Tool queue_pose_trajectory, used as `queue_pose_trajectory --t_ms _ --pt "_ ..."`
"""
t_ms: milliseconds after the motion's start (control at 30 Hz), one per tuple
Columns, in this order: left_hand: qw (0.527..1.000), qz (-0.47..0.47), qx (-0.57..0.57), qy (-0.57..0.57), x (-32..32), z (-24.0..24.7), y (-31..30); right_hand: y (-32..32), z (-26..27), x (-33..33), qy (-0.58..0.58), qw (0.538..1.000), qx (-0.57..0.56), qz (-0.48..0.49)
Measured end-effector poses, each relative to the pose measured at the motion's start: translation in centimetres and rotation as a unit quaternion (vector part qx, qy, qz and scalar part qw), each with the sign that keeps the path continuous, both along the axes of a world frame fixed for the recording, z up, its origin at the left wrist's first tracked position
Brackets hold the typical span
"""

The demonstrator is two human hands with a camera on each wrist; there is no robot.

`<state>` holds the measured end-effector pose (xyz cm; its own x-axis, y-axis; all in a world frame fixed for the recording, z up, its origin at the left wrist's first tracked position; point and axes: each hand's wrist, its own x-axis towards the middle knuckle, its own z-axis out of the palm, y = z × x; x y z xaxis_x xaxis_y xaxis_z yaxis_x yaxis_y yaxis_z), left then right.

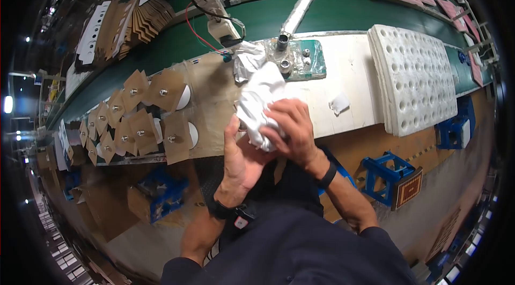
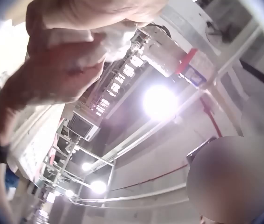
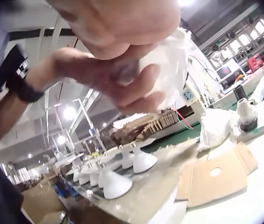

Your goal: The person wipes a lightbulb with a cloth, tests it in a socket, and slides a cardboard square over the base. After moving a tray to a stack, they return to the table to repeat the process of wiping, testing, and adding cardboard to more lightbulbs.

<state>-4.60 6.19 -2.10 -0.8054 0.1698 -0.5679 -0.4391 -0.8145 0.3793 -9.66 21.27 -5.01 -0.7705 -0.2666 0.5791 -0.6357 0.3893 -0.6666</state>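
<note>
A crumpled white cloth (image 1: 260,100) is held between both hands above the near edge of the bench. My left hand (image 1: 241,161) supports it from below, its fingers curled round the bundle in the right wrist view. From the right, my right hand (image 1: 292,127) grips the cloth with bent fingers. A small greyish, metallic-looking part (image 3: 126,72) shows between the left fingers; what the cloth covers is hidden. To the left stand several white cone-shaped lamps (image 3: 117,183), with brown cardboard sheets (image 1: 177,135) over their metal ends.
A clear-wrapped fixture (image 1: 284,62) stands on the white bench top (image 1: 343,70) behind the hands. White foam trays with holes (image 1: 416,78) stand at right. Folded cardboard (image 1: 147,22) is stacked at back left; blue stools (image 1: 383,172) are below the bench.
</note>
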Motion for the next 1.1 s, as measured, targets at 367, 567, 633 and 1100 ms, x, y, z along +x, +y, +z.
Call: queue_pose_trajectory --t_ms 367,567,633,1100 --pt "0.92 -0.026 -0.321 0.222 -0.7 1.1 0.7 6.3 -9.4 6.7 -0.396 0.884 -0.2 -0.147" --pt "0.532 -0.252 -0.663 0.464 -1.1 3.1 -0.4 8.5 5.0 3.1 -0.219 0.966 -0.122 0.069" --pt "0.553 -0.262 -0.621 0.49 -1.2 3.0 1.3 6.1 5.9 2.1 -0.092 0.987 0.071 0.107" --pt "0.819 -0.223 -0.403 0.342 0.4 2.7 0.6 10.7 -17.9 1.8 -0.282 0.946 -0.015 -0.16"
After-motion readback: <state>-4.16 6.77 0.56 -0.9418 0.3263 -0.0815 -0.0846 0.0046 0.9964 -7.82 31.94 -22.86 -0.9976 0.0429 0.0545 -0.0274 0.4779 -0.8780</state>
